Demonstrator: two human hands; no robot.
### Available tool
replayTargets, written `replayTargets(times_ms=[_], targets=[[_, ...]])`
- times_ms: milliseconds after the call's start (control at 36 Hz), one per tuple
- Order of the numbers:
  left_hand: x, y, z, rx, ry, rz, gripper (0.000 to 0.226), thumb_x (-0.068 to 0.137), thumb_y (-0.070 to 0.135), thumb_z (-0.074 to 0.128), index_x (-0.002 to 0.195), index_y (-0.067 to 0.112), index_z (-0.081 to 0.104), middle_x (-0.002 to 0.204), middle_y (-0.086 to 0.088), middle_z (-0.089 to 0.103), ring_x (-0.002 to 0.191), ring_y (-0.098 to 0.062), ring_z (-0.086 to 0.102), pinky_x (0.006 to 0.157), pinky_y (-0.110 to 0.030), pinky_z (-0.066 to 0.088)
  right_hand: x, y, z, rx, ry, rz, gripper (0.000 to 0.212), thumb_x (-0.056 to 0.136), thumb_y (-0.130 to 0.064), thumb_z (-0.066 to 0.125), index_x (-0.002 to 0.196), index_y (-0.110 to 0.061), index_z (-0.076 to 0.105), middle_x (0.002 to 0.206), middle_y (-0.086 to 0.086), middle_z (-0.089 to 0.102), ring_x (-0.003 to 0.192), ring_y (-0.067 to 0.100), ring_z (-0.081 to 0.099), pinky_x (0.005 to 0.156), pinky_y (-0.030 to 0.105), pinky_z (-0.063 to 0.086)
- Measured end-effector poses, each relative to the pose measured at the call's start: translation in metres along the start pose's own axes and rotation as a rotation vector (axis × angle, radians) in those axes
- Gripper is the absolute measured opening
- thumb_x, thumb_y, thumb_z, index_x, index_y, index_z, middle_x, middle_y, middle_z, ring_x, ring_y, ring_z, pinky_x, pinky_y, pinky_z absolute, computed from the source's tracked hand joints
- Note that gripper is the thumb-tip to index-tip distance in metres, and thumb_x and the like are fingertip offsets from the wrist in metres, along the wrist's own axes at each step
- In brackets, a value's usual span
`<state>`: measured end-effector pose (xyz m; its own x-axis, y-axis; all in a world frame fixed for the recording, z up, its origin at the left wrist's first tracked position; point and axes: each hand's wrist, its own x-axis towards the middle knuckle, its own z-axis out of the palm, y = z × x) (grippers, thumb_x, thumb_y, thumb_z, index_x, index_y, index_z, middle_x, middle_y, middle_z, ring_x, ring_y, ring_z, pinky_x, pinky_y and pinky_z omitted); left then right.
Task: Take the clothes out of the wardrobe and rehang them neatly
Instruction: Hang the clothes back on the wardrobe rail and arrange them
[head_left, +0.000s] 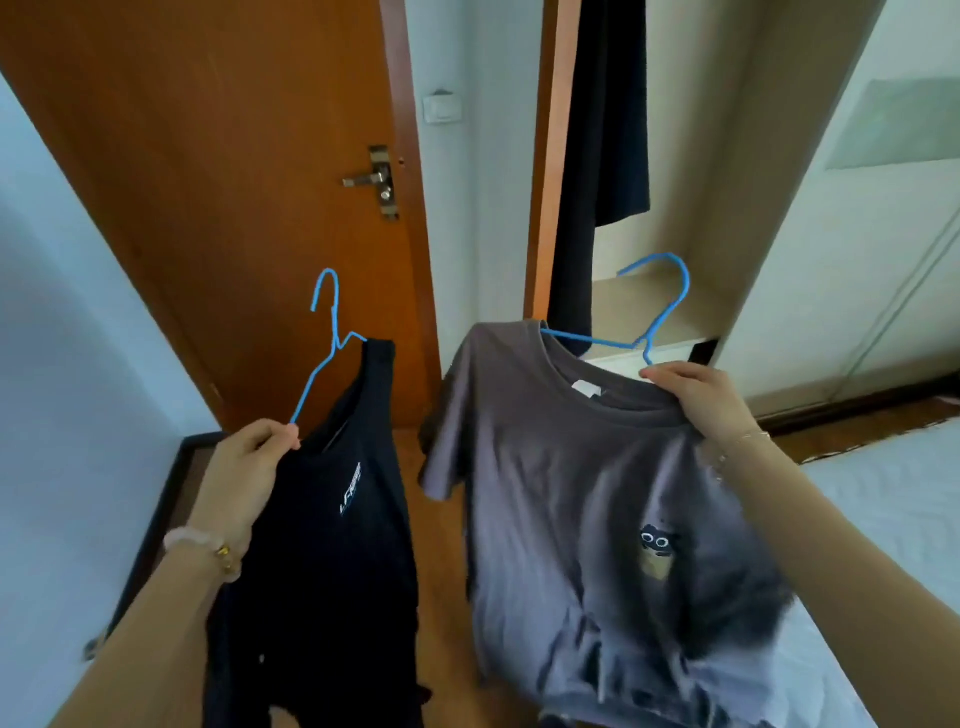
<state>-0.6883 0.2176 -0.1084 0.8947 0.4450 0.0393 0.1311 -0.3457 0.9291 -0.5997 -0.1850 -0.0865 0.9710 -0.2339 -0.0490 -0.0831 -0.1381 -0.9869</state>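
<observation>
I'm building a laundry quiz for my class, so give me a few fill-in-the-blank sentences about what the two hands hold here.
1. The left hand holds a ____ shirt on a hanger.
2. The right hand grips the collar of the ____ T-shirt.
3. Both wire hangers are ____ in colour.
4. A dark garment hangs inside the open ____.

Missing words: black; grey; blue; wardrobe

A brown wooden door (218, 156) with a metal lever handle (371, 179) is seen at the left. A white light switch (442, 109) is mounted on the pale wall (467, 208) beside it, and a white bed (893, 509) is seen at the right edge.
</observation>
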Motion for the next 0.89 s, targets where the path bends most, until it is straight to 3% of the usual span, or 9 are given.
replayTargets(times_ms=[111,194,278,361,444,583,694,806,889], targets=[[0.028,0.004,0.021,0.150,-0.115,0.113,0.030,0.095,0.026,0.051,0.070,0.012,0.059,0.065,-0.014,0.054,0.064,-0.027,0.050,0.062,-0.032,0.032,0.042,-0.008,0.004,0.038,0.024,0.046,0.016,0.081,-0.018,0.067,0.067,-0.021,0.075,0.080,-0.001,0.072,0.087,0.019,0.064,0.084,0.030,0.053],[0.055,0.009,0.040,0.249,-0.224,0.190,0.029,0.095,0.026,0.049,0.069,0.015,0.057,0.069,-0.019,0.055,0.066,-0.039,0.051,0.062,-0.032,0.031,0.072,-0.009,0.009,0.076,0.048,0.084,0.021,0.080,-0.019,0.068,0.063,-0.025,0.077,0.085,0.004,0.070,0.089,0.023,0.064,0.086,0.036,0.053],[0.091,0.017,0.063,0.314,-0.301,0.235,0.028,0.095,0.027,0.050,0.068,0.019,0.057,0.073,-0.025,0.056,0.071,-0.044,0.055,0.063,-0.034,0.033,0.110,-0.002,0.009,0.116,0.086,0.119,0.013,0.079,-0.019,0.070,0.067,-0.019,0.075,0.081,0.005,0.069,0.087,0.025,0.063,0.084,0.036,0.052],[0.131,0.033,0.092,0.334,-0.375,0.240,0.029,0.094,0.026,0.052,0.065,0.025,0.056,0.062,-0.008,0.053,0.058,-0.032,0.050,0.059,-0.029,0.032,0.149,0.008,0.000,0.151,0.133,0.168,0.008,0.076,-0.021,0.072,0.069,-0.017,0.073,0.074,0.007,0.070,0.086,0.028,0.062,0.089,0.043,0.052],[0.174,0.054,0.129,0.320,-0.472,0.237,0.034,0.094,0.024,0.052,0.060,0.026,0.054,0.055,0.008,0.050,0.048,-0.004,0.042,0.058,-0.026,0.029,0.189,0.011,-0.016,0.156,0.196,0.213,0.008,0.073,-0.023,0.073,0.069,-0.016,0.074,0.088,0.015,0.070,0.089,0.030,0.064,0.095,0.051,0.050],[0.233,0.095,0.204,0.234,-0.608,0.253,0.027,0.092,0.027,0.056,0.067,0.017,0.061,0.052,0.007,0.050,0.046,-0.003,0.040,0.056,-0.023,0.028,0.249,-0.005,-0.040,0.141,0.295,0.174,0.019,0.075,-0.026,0.070,0.084,-0.009,0.073,0.090,0.017,0.070,0.090,0.033,0.065,0.094,0.050,0.050],[0.268,0.130,0.268,0.011,-0.705,0.175,0.021,0.070,0.039,0.059,0.061,0.021,0.063,0.064,0.001,0.053,0.067,-0.015,0.048,0.068,-0.030,0.030,0.282,-0.032,-0.051,0.212,0.330,0.138,0.015,0.087,-0.012,0.059,0.097,-0.006,0.068,0.072,0.012,0.061,0.065,0.025,0.058,0.069,0.032,0.052],[0.297,0.170,0.328,-0.213,-0.830,0.075,0.016,0.083,0.014,0.063,0.067,0.014,0.064,0.071,-0.005,0.059,0.073,-0.018,0.056,0.067,-0.024,0.039,0.313,-0.050,-0.063,0.309,0.321,0.137,0.016,0.092,-0.008,0.052,0.094,-0.012,0.067,0.072,0.007,0.060,0.063,0.019,0.058,0.057,0.026,0.051],[0.321,0.201,0.376,-0.231,-0.908,0.144,0.004,0.068,0.023,0.065,0.066,0.022,0.069,0.080,-0.001,0.065,0.086,-0.018,0.059,0.085,-0.030,0.039,0.342,-0.054,-0.074,0.327,0.344,0.092,0.022,0.092,-0.001,0.047,0.105,-0.005,0.065,0.068,0.007,0.051,0.058,0.015,0.048,0.050,0.019,0.045]])
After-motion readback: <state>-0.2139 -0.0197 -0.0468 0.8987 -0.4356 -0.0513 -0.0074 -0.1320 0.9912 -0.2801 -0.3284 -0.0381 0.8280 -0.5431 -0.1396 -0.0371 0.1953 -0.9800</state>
